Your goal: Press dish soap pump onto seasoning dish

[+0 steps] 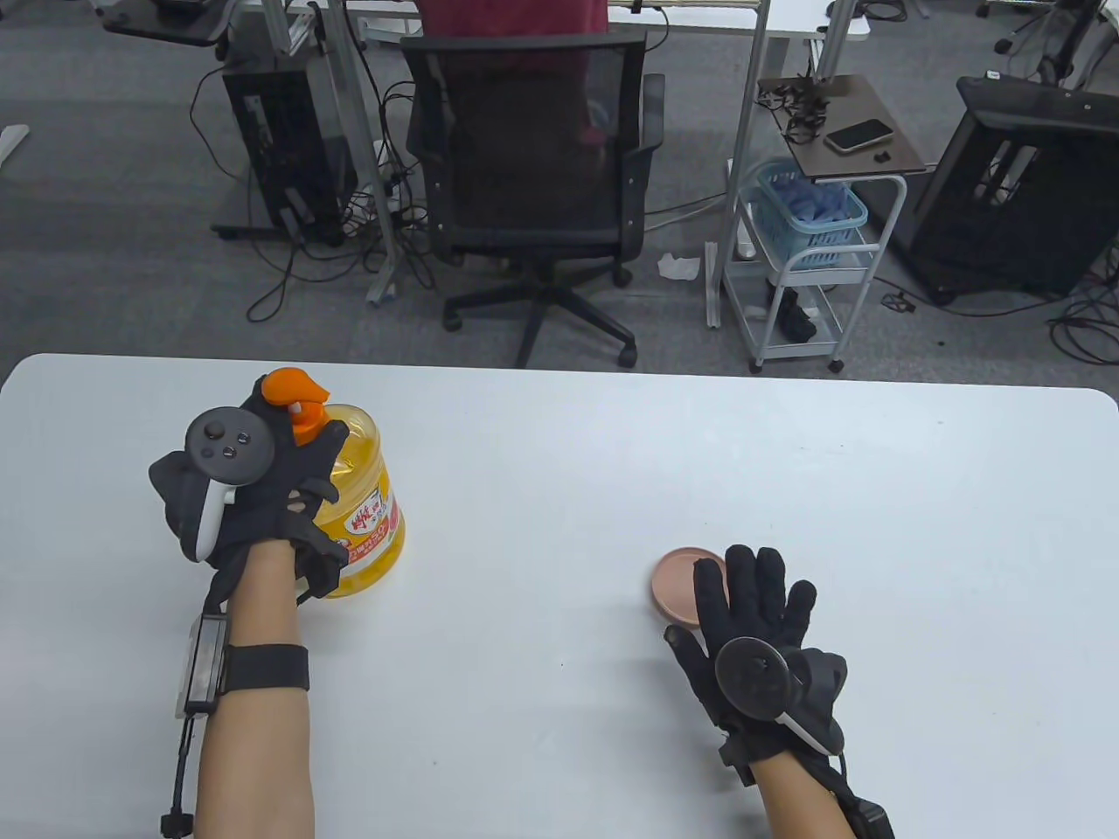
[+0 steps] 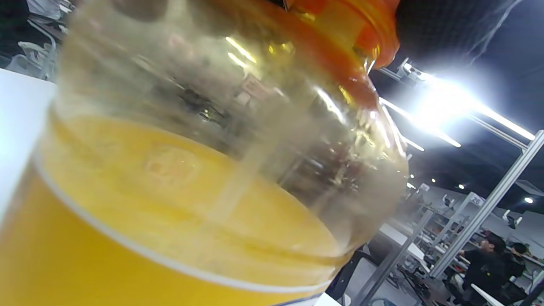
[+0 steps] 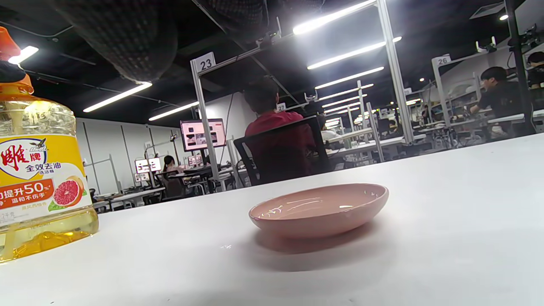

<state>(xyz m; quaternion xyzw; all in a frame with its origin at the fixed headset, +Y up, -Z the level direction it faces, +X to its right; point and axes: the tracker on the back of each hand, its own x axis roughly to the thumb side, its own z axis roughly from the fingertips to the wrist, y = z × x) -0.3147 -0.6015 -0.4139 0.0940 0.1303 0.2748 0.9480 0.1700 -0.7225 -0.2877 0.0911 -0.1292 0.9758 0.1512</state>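
A clear dish soap bottle (image 1: 367, 498) with yellow liquid, a yellow label and an orange pump (image 1: 295, 395) stands at the table's left. My left hand (image 1: 262, 476) grips it around the neck and shoulder, just below the pump. The bottle fills the left wrist view (image 2: 191, 191) and shows at the left of the right wrist view (image 3: 40, 170). A small pink seasoning dish (image 1: 675, 585) sits on the table right of centre, empty in the right wrist view (image 3: 318, 208). My right hand (image 1: 756, 603) hovers open with fingers spread over the dish's near right edge.
The white table (image 1: 612, 454) spans the view. Beyond its far edge stand a black office chair (image 1: 533, 175), a white cart with a blue basket (image 1: 809, 218) and computer towers on the floor.
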